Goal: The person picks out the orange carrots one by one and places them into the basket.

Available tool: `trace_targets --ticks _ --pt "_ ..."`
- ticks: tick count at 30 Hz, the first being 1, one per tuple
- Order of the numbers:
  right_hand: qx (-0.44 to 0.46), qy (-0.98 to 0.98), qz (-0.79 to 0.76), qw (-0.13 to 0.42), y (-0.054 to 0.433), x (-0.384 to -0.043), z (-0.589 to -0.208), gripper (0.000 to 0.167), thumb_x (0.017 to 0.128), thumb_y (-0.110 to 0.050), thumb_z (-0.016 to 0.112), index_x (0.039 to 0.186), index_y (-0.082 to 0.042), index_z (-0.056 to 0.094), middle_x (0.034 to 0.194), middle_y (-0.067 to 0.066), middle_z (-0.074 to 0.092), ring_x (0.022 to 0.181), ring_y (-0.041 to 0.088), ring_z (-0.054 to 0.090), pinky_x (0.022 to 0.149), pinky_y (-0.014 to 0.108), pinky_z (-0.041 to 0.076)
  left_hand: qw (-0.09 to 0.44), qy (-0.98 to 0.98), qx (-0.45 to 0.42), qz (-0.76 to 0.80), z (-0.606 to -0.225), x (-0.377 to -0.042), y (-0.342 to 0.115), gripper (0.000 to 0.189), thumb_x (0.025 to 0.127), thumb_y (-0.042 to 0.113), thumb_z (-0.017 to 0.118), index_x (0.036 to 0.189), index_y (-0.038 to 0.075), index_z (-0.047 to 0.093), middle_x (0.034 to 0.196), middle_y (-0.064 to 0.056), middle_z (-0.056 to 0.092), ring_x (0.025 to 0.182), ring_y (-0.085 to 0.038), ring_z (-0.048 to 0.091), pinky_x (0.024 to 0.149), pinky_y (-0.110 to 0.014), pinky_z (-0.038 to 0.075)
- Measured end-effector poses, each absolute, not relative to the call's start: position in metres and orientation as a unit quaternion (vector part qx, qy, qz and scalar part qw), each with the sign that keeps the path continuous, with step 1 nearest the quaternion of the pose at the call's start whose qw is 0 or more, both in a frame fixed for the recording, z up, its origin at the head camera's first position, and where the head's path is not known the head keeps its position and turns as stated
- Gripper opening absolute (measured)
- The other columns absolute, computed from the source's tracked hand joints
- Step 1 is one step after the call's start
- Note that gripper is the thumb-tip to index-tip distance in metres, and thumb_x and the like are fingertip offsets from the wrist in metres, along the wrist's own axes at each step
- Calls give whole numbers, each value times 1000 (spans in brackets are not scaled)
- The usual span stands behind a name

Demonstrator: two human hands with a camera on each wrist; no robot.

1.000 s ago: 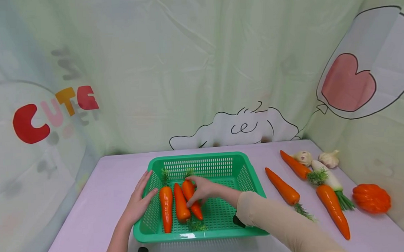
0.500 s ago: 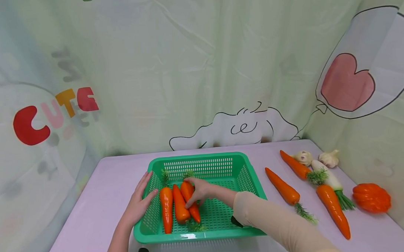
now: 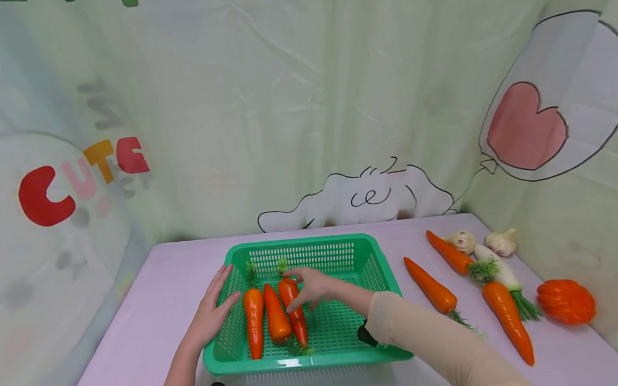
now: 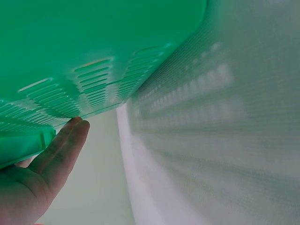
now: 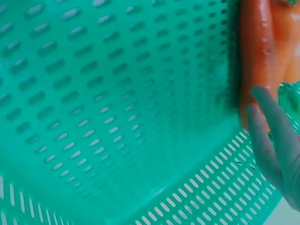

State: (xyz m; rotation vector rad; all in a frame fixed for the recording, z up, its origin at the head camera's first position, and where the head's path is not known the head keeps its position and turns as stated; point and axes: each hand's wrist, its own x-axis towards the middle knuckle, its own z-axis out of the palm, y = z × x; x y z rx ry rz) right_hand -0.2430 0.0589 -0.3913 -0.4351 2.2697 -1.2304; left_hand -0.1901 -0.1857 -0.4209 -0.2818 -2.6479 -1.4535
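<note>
A green plastic basket (image 3: 355,358) stands on the table with three orange carrots lying side by side in its left half. My left hand (image 3: 211,310) rests at the basket's left rim, fingers straight along the outer wall in the left wrist view. Over the rightmost carrot (image 3: 299,324) is my right hand (image 3: 312,286), thumb and fingers spread about its upper part. In the right wrist view, fairly straight fingers (image 5: 262,140) overlap that carrot's end. The middle carrot (image 3: 276,322) and the left carrot (image 3: 254,325) lie beside it, untouched.
On the table right of the basket lie a carrot (image 3: 430,285), two more carrots around a white radish (image 3: 501,271), two garlic bulbs (image 3: 501,243) and a ribbed orange pumpkin (image 3: 565,302). A printed curtain (image 3: 210,134) hangs behind the table.
The rightmost carrot has turned straighter, lining up with the others. My right hand's fingers have loosened around it. My left hand stays at the rim.
</note>
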Motion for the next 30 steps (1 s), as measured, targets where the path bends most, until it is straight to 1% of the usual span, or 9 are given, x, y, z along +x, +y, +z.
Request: trace_targets --ticks 3,7,11,13,17,19,24,26,30 --pt "-172 840 -451 250 62 -243 -383 74 69 -5 79 134 -8 44 131 22 41 85 26 59 58 41 54 55 -872 -93 -477 -421 -190 -187 62 93 30 52 146 15 23 152 -13 10 136 -38 10 98 -67 15" --pt "-187 832 -458 250 71 -241 -367 72 69 -8 79 133 -10 46 128 22 45 79 23 60 58 35 53 56 -871 -96 -479 -420 -190 -188 63 93 31 52 146 14 23 152 -13 10 136 -39 10 97 -67 15" --pt "-220 820 -462 256 87 -237 -350 71 71 -9 78 134 -10 45 128 22 47 80 21 63 64 34 53 54 -870 -94 -481 -420 -191 -188 62 93 29 52 146 14 23 152 -12 10 136 -39 10 97 -67 15" --pt "-237 818 -459 252 97 -235 -342 71 72 -11 78 134 -12 45 128 21 47 87 21 63 68 35 53 52 -870 -92 -482 -421 -191 -187 61 93 27 52 146 15 23 152 -12 10 136 -39 10 97 -67 15" --pt "-253 830 -444 223 123 -229 -330 73 72 -17 78 136 -15 43 128 17 50 97 25 61 77 36 51 53 -869 -92 -483 -422 -191 -186 60 94 23 52 146 16 23 152 -12 10 136 -39 10 97 -67 16" --pt "-261 834 -441 205 138 -226 -325 74 73 -18 78 137 -13 41 128 18 50 100 28 59 78 37 51 53 -869 -92 -483 -423 -191 -186 60 94 23 52 146 16 23 152 -12 10 136 -39 10 97 -68 16" --pt "-246 846 -442 169 174 -219 -322 77 74 -23 77 138 -8 38 129 23 47 103 34 57 77 41 52 54 -869 -94 -483 -423 -191 -186 60 94 22 52 146 16 23 152 -13 10 135 -40 11 96 -68 16" --pt "-235 852 -443 152 186 -217 -323 78 74 -25 77 138 -9 38 129 23 47 104 35 56 76 41 51 55 -869 -94 -483 -423 -191 -186 60 94 22 52 146 16 24 152 -13 10 135 -40 11 96 -68 16" --pt "-245 846 -457 126 207 -213 -323 75 77 -24 74 139 -7 36 129 25 46 104 37 56 76 41 52 56 -869 -94 -483 -422 -191 -186 60 94 21 52 146 16 24 152 -13 10 135 -40 11 95 -69 17"
